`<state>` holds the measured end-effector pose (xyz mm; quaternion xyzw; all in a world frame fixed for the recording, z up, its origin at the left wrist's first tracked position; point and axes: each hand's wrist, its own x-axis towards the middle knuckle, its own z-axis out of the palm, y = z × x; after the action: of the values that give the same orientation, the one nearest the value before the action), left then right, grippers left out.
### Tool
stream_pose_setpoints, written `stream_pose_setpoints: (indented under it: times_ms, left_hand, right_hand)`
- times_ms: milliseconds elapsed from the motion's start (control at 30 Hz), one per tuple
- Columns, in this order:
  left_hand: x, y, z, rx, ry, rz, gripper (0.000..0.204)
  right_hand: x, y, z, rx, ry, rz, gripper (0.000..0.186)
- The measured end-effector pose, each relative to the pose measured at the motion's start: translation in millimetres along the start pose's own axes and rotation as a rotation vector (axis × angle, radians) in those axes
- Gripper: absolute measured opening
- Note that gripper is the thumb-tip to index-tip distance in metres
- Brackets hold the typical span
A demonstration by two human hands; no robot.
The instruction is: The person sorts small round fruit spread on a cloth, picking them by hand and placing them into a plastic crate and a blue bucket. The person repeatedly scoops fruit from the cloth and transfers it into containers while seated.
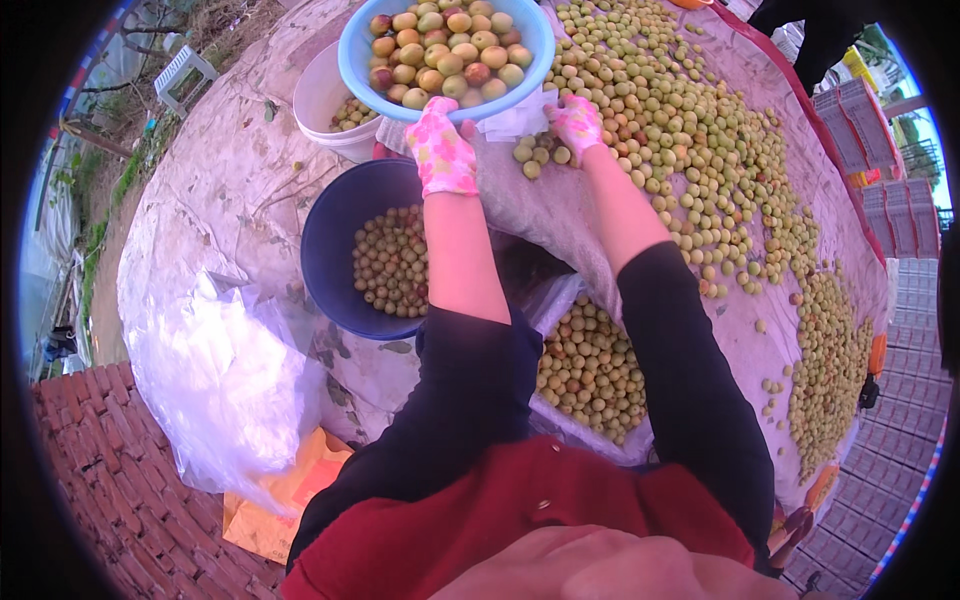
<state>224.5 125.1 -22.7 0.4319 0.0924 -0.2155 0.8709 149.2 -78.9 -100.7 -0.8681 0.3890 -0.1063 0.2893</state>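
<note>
My left hand (441, 152), in a pink floral glove, is up against the near rim of a light blue basin (347, 60) heaped with green-and-red plums (450, 50). Its fingers look curled in; what they hold, if anything, is hidden. To the right, my right hand (577, 124) wears a matching glove. Its fingers are bent together beside a thin white sheet (515, 117) and a few loose plums (540, 153). Whether it grips the sheet or a fruit cannot be made out. The large spread of plums (690, 140) begins just beyond this hand.
Left of my arms stand a dark blue bucket (325, 260) and a white bucket (312, 100), both with fruit. A lined crate of plums (590, 370) sits between my forearms. Clear plastic (230, 370) lies at left over an orange bag (290, 500); grey crates (860, 125) are stacked at right.
</note>
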Motion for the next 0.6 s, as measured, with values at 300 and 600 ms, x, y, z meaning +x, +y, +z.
stream_pose_setpoints:
  times_ms: [300,600]
  left_hand:
    - [-5,-15,12,-0.078,0.03,-0.073,0.015]
    - [9,-24,-4,-0.02,-0.019,-0.042,0.013]
  right_hand:
    - [-9,31,-32,0.449,0.085,-0.009,0.032]
    - [-25,62,-38,1.005,0.034,0.158,0.026]
